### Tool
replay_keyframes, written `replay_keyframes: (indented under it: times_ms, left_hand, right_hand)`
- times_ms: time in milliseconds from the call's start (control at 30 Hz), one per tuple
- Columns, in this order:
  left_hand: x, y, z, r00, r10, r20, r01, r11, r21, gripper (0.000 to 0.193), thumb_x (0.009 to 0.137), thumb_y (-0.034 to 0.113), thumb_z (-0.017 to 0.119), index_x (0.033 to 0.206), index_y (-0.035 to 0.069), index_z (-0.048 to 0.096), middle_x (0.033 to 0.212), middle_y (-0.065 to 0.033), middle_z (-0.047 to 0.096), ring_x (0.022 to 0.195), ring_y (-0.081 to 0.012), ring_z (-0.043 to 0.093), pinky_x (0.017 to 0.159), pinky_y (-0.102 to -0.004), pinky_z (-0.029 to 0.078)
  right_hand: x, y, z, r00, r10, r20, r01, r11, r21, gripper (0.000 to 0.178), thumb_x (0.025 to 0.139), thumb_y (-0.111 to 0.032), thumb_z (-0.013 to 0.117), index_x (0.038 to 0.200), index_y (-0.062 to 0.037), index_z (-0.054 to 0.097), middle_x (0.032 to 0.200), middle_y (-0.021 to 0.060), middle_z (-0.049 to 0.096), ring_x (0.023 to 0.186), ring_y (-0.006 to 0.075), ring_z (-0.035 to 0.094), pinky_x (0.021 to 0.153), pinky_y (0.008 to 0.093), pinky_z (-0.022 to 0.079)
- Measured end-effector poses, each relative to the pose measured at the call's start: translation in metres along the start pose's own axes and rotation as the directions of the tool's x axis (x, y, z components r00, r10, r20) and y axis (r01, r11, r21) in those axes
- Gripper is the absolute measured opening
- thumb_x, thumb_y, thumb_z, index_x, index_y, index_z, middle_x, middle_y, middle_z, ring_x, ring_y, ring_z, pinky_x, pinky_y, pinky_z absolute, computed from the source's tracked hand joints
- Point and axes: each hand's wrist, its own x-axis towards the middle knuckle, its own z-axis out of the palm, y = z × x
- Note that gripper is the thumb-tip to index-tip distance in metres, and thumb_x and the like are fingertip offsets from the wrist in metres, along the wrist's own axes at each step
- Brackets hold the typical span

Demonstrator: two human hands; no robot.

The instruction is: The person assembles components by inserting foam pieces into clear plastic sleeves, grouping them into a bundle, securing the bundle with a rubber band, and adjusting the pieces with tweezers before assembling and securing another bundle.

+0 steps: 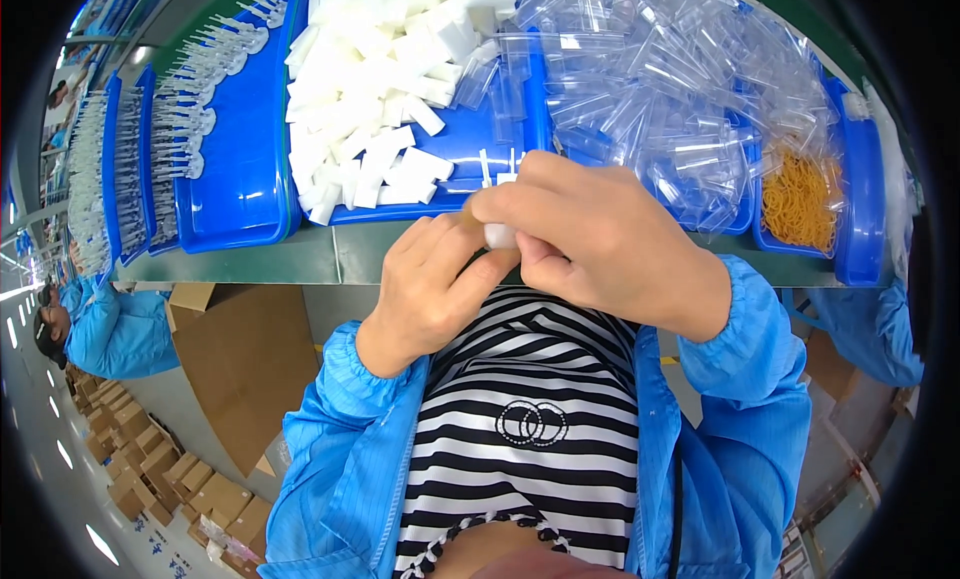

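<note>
My left hand (432, 279) and my right hand (612, 237) meet in front of my chest, at the near edge of the blue trays. Between their fingertips is a small white plastic part (499, 236) with a rounded lower end. Thin white prongs rise from it above my fingers. Both hands pinch it, and the fingers hide its middle. Behind the hands, a blue tray holds a heap of white blocks (385, 164). Similar pronged white parts (190, 129) stand in rows along a blue tray on the left.
Clear plastic sleeves (650, 109) pile up in the tray at the right. Beyond them sits a bag of yellow rubber bands (798, 199). The green bench edge (360, 257) runs below the trays. Cardboard boxes (250, 369) and a person in blue (115, 324) are at the left.
</note>
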Motion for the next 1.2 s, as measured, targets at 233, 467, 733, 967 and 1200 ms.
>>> replay_keyframes:
  times_ms: [233, 467, 733, 967, 1200]
  left_hand:
    - [-0.001, 0.001, -0.002, 0.997, 0.073, -0.038, -0.073, 0.997, 0.013, 0.031, 0.068, 0.01, 0.067, 0.098, 0.008, 0.071, 0.093, -0.0046, 0.063, 0.081, -0.0203, 0.063, 0.062, -0.0301, 0.048]
    - [0.001, 0.004, -0.004, 0.992, 0.125, -0.009, -0.124, 0.992, 0.018, 0.032, 0.067, 0.011, 0.069, 0.099, 0.009, 0.072, 0.093, -0.0027, 0.063, 0.081, -0.0188, 0.062, 0.061, -0.029, 0.046]
    - [-0.003, -0.002, -0.003, 0.99, 0.126, -0.059, -0.125, 0.992, 0.017, 0.031, 0.067, 0.01, 0.068, 0.097, 0.008, 0.072, 0.095, -0.005, 0.064, 0.082, -0.0214, 0.062, 0.065, -0.0313, 0.05]
    - [-0.017, -0.012, 0.01, 0.957, 0.042, -0.286, -0.074, 0.992, -0.1, 0.04, 0.064, 0.002, 0.08, 0.102, 0.005, 0.067, 0.097, -0.0097, 0.063, 0.081, -0.025, 0.064, 0.065, -0.0343, 0.054]
    - [-0.022, -0.009, 0.011, 0.941, -0.07, -0.331, -0.014, 0.969, -0.246, 0.044, 0.064, -0.003, 0.082, 0.104, 0.004, 0.066, 0.095, -0.0106, 0.063, 0.078, -0.0261, 0.065, 0.064, -0.0336, 0.055]
  right_hand:
    - [0.002, 0.024, -0.016, 0.837, 0.485, -0.254, -0.269, 0.768, 0.581, 0.019, 0.087, -0.007, 0.064, 0.105, -0.0016, 0.062, 0.075, 0.0055, 0.064, 0.06, 0.008, 0.063, 0.051, 0.0219, 0.05]
    - [-0.003, 0.017, -0.006, 0.829, 0.527, -0.186, -0.361, 0.76, 0.541, 0.014, 0.09, -0.008, 0.064, 0.1, 0.0012, 0.062, 0.078, 0.008, 0.066, 0.062, 0.0087, 0.064, 0.052, 0.0216, 0.051]
    - [-0.009, 0.013, 0.001, 0.952, 0.279, -0.129, -0.235, 0.931, 0.278, 0.019, 0.092, -0.004, 0.059, 0.111, -0.0008, 0.064, 0.089, 0.006, 0.067, 0.06, 0.0086, 0.057, 0.055, 0.0222, 0.048]
    - [-0.011, 0.006, 0.018, 0.975, 0.128, -0.184, -0.09, 0.975, 0.201, 0.013, 0.093, -0.004, 0.057, 0.105, -0.003, 0.063, 0.088, 0.0111, 0.068, 0.069, 0.0227, 0.068, 0.058, 0.0291, 0.053]
    - [-0.015, -0.002, 0.032, 0.924, 0.345, -0.163, -0.213, 0.82, 0.531, 0.016, 0.096, -0.002, 0.054, 0.109, 0.0007, 0.062, 0.088, 0.0086, 0.065, 0.064, 0.0107, 0.062, 0.058, 0.0231, 0.052]
